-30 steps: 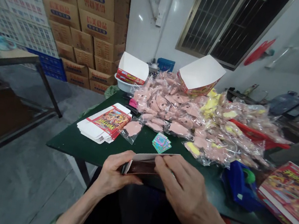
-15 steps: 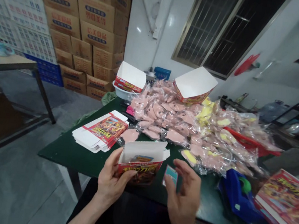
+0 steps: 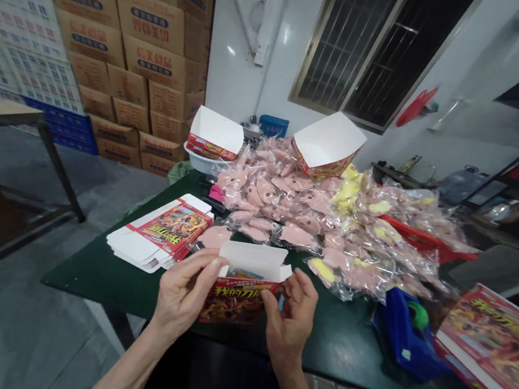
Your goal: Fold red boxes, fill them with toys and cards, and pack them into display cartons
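the left hand [image 3: 185, 293] and right hand [image 3: 287, 321] pinch the printed carton [image 3: 237, 304] between them, fingers bent on its sides (its white lid flap [image 3: 252, 261] stands open, not yet folded down).

Left hand [image 3: 185, 293] and right hand [image 3: 288, 317] near each other, both curled, palms inward.

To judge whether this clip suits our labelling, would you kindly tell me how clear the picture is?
In the head view, the left hand, right hand and red box look sharp; a glare spot shines on the white wall; the wide lens bends the stacked cartons near the left edge.
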Action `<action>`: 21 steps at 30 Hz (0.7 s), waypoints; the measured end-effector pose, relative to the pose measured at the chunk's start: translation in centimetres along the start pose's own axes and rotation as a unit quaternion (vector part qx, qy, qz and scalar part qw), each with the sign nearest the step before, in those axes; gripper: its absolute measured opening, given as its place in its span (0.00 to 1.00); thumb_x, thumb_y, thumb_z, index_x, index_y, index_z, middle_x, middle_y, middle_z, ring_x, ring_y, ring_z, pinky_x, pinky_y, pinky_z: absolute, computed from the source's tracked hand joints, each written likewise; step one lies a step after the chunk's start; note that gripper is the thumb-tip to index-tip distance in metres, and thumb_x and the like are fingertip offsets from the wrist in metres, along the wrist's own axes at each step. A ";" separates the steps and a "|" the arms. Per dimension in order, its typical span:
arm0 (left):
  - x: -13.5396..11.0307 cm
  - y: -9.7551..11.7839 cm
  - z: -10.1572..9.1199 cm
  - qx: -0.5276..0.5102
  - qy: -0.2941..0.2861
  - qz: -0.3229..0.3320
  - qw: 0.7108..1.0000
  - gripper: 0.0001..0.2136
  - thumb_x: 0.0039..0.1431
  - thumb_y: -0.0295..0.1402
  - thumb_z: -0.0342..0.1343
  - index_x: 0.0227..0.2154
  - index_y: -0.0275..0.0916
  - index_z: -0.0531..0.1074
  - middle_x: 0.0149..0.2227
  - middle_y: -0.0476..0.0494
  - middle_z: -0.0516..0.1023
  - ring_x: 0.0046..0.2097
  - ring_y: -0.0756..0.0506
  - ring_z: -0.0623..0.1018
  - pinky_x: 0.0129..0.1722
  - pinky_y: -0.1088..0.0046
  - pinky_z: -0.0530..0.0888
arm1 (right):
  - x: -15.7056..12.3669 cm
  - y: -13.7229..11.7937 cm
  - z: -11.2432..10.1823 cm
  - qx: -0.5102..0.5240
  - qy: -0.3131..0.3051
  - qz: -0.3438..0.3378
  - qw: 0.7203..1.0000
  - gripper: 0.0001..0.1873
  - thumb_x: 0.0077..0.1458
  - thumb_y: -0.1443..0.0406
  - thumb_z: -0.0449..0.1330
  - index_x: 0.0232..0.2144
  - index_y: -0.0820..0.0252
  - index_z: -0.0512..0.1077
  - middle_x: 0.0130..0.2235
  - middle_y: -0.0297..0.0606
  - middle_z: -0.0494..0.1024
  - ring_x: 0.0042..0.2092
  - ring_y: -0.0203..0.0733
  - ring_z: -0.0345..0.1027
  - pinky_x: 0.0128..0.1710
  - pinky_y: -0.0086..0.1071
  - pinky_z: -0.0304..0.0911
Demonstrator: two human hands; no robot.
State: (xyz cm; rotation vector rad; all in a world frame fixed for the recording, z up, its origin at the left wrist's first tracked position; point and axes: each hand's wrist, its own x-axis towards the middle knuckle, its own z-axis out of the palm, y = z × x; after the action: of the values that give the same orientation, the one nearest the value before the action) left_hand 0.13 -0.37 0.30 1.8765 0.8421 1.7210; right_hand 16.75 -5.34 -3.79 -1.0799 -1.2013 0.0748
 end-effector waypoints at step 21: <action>1.7 1.4 2.3 -0.370 0.038 -0.231 0.899 0.06 0.47 0.22 0.55 0.19 0.37 0.71 0.29 0.50 0.73 0.32 0.49 0.76 0.33 0.73 0.72 | 2.6 -2.8 -2.4 -0.039 -0.134 -0.060 0.988 0.16 0.57 0.73 0.53 0.47 0.55 0.65 0.45 0.41 0.69 0.43 0.37 0.67 0.39 0.31 0.66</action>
State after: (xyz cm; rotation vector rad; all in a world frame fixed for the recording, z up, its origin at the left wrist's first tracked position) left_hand 2.64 -0.03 2.24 1.0100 0.4890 1.5090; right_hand 18.35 -6.89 0.13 -1.0863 -1.5191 0.0821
